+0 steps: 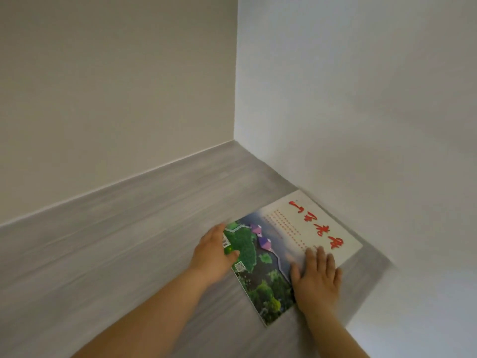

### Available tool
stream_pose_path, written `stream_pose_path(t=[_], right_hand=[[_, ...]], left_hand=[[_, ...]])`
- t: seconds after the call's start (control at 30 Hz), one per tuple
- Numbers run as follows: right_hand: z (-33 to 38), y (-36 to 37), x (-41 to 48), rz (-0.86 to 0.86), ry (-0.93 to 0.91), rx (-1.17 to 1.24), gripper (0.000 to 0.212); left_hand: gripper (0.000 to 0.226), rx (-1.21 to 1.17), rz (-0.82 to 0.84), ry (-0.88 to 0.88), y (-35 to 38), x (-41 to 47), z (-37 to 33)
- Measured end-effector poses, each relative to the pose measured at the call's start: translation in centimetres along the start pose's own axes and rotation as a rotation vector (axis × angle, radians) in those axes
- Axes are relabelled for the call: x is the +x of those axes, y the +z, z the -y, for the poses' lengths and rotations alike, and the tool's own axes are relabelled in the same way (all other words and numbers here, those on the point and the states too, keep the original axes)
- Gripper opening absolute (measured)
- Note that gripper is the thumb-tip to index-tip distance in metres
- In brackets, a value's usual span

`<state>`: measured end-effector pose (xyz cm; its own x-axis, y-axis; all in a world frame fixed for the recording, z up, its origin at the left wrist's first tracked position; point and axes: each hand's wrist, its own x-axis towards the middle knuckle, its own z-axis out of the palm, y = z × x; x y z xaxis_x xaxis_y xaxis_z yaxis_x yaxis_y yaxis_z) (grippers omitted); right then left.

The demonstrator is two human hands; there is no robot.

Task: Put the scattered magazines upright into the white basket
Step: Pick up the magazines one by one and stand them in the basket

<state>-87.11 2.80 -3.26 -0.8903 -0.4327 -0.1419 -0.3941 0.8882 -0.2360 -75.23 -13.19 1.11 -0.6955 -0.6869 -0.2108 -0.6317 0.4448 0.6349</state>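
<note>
A magazine lies flat on the grey wood floor in the corner of the room, its cover showing green trees, purple roofs and large red characters on a pale upper half. My left hand holds the magazine's left edge, thumb on the cover and fingers at or under the edge. My right hand rests palm down with fingers spread on the cover's lower right part. The white basket is not in view.
Two white walls meet in a corner just behind the magazine; the right wall runs close along its far edge. Grey plank floor stretches to the left and toward me.
</note>
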Motion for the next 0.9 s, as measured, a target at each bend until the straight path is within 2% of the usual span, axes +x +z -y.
stream_pose_path(t=[0.2, 0.37, 0.5, 0.63, 0.8, 0.87, 0.9], right_hand=[[-0.8, 1.0, 0.4, -0.039, -0.033, 0.014, 0.060], [-0.9, 0.9, 0.4, -0.040, -0.084, 0.003, 0.059], [-0.8, 0.7, 0.2, -0.045, -0.101, 0.046, 0.061], [-0.7, 0.0, -0.2, -0.032, -0.052, 0.178, 0.068], [3.0, -1.5, -0.5, -0.102, 0.126, 0.710, 0.061], [5.5, -2.1, -0.9, -0.034, 0.140, 0.897, 0.060], [6.8, -2.4, -1.4, 0.022, 0.130, 0.994, 0.059]], left_hand=[[0.074, 0.306, 0.050, -0.048, 2.0, 4.3, -0.3], [0.076, 0.413, 0.054, -0.104, 1.1, 4.5, -0.9], [0.058, 0.560, 0.085, -0.131, -0.1, 3.7, -1.2], [0.026, 0.390, -0.015, -0.076, -0.2, 1.2, -1.2], [0.024, 0.174, -0.215, -0.049, -1.1, -5.0, 1.6], [0.008, 0.028, -0.304, -0.029, -2.6, -7.6, 3.1], [0.011, -0.048, -0.349, -0.013, -3.8, -8.9, 3.7]])
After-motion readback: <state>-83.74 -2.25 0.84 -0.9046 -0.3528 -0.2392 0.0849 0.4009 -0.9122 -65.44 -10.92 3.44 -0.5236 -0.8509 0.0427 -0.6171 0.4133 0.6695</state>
